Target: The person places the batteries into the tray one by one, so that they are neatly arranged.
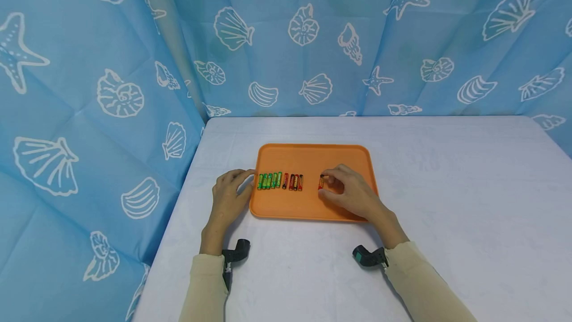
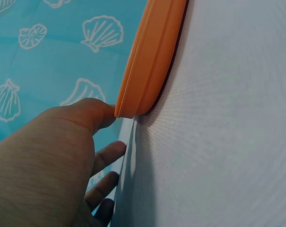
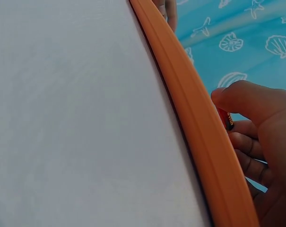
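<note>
An orange tray [image 1: 295, 208] lies on the white table. On its left half stand green batteries [image 1: 269, 181] side by side in a row, several of them, followed by several red-and-black batteries [image 1: 296, 183]. My right hand [image 1: 355, 194], over the tray's right half, pinches one more red-and-black battery [image 1: 321, 183] between thumb and fingers. In the right wrist view that battery [image 3: 225, 119] shows partly behind the tray rim. My left hand [image 1: 229, 200] is at the tray's left edge, fingers loosely bent; in the left wrist view its thumb touches the rim [image 2: 150, 61].
A white cloth [image 1: 447, 202] covers the table around the tray. Blue curtains [image 1: 286, 63] with white shell and starfish prints hang behind the table and along its left side. A black camera mount [image 1: 370, 256] sits at my right wrist, another [image 1: 237, 251] at my left.
</note>
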Tool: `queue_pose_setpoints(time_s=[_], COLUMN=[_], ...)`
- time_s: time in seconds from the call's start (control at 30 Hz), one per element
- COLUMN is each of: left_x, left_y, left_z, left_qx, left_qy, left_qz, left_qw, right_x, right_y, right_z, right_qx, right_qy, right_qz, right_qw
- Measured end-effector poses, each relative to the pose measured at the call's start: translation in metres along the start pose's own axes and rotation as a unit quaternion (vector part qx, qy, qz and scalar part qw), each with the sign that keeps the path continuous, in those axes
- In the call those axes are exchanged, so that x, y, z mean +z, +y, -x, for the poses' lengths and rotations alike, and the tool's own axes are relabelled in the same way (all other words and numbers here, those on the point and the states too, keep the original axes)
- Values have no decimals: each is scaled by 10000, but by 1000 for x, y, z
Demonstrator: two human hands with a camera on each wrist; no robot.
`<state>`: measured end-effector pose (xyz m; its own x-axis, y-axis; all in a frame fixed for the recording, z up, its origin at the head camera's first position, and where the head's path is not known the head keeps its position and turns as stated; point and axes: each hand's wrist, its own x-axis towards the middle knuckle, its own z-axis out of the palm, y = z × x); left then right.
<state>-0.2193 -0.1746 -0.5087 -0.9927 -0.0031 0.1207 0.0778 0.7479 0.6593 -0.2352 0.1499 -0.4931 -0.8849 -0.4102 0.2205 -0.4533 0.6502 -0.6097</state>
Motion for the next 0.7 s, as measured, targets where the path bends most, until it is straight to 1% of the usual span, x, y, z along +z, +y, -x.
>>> queue_pose_setpoints(time_s=[0.13,0.37,0.47,0.7], left_x=[0,0,1,1], left_y=[-2,-1,-1,4], left_z=[0,3,3,1], left_qx=[17,80,135,268], left_qy=[35,15,15,-1], left_qz=[-7,157,148,170], left_qw=[10000,9998,9998,9995], right_x=[4,11,14,17], right_y=[-2,-5,-4,-3], right_z=[-2,-8,-10,-13], right_qx=[4,-95,-118,-213], right_qy=[-53,-173,-229,-132], right_qz=[62,98,132,228], right_qw=[10000,9998,9996,9994])
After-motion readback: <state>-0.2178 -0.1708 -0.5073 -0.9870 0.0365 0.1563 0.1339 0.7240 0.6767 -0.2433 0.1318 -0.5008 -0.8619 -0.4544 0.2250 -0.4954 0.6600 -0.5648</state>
